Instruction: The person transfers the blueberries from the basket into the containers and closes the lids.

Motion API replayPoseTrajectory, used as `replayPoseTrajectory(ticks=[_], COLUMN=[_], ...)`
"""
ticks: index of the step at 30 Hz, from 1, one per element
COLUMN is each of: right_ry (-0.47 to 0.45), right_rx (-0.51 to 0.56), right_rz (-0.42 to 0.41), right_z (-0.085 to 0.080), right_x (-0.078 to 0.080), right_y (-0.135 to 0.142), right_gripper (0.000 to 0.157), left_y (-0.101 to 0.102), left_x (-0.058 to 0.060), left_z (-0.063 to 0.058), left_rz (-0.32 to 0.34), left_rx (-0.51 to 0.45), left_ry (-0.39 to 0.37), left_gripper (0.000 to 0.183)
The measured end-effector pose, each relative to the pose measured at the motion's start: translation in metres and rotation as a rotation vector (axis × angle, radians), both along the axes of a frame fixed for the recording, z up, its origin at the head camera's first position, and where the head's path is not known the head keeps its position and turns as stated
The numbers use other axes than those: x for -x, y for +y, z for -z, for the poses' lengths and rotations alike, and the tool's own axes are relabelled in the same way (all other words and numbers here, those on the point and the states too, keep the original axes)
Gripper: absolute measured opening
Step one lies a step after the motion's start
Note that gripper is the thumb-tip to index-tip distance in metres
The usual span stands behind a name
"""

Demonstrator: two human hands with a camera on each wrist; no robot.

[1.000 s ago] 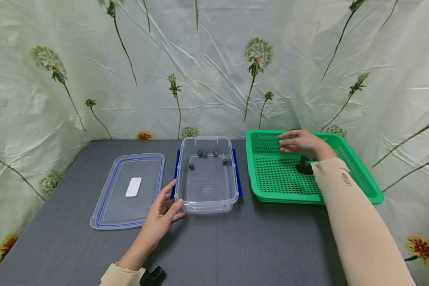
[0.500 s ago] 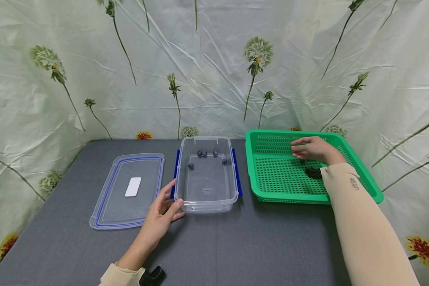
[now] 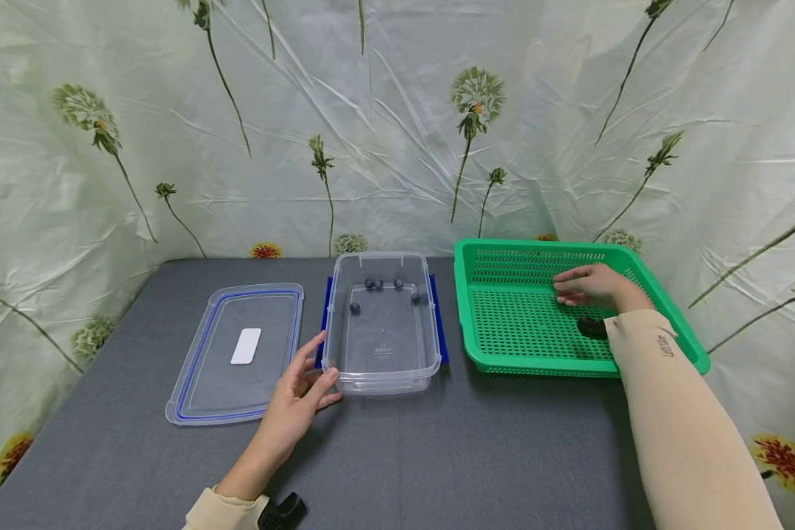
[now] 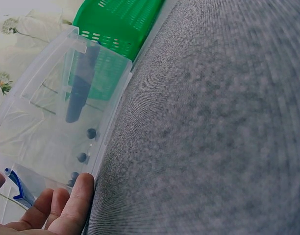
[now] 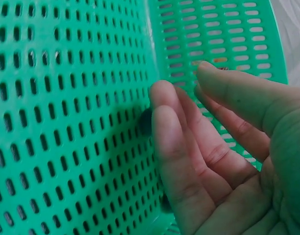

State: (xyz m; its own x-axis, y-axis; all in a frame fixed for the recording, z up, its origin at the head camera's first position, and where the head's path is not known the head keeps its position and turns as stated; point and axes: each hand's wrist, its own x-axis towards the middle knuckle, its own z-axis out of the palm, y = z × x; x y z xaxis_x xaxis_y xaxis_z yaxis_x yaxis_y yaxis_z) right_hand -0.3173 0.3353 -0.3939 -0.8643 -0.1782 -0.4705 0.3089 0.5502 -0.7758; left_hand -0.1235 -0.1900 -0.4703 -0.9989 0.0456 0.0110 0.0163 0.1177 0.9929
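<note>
In the head view, a clear plastic container [image 3: 387, 361] with blue side latches holds several dark blueberries [image 3: 398, 284]. My left hand [image 3: 298, 401] rests at its near left corner, fingers extended, thumb near the front rim. From the left wrist view, the fingers [image 4: 74, 208] lie against the container wall. Inside a green basket [image 3: 523, 361], my right hand [image 3: 589, 285] reaches down with loosely bent fingers. The right wrist view shows a dark round berry [image 5: 146, 122] beside the fingertips, partly hidden by them. Another dark spot shows lower down behind the fingers.
Left of the container, its clear lid [image 3: 199, 383] with a blue seal and a white label [image 3: 246, 346] lies flat on the grey tablecloth [image 3: 450, 449]. A flowered curtain [image 3: 384, 147] hangs behind the table. Black wrist cameras sit on both wrists.
My right hand has moved rightward and lower within the green basket. The left hand stays at the container corner, and the berries in the container keep their places.
</note>
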Motion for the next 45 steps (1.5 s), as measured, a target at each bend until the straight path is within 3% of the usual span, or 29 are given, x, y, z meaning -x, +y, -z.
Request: replayPoseTrajectory(ticks=[17, 45], right_ry=[-0.07, -0.09], right_rx=[-0.002, -0.017], right_rz=[0.006, 0.022], right_z=[0.007, 0.013], right_x=[-0.005, -0.002], right_y=[0.01, 0.012], right_gripper=[0.052, 0.045], left_y=[-0.001, 0.0], left_x=[0.0, 0.0], left_z=[-0.001, 0.0], left_rz=[0.002, -0.001], left_rx=[0.007, 0.011], left_ry=[-0.002, 0.006], left_gripper=[0.065, 0.065])
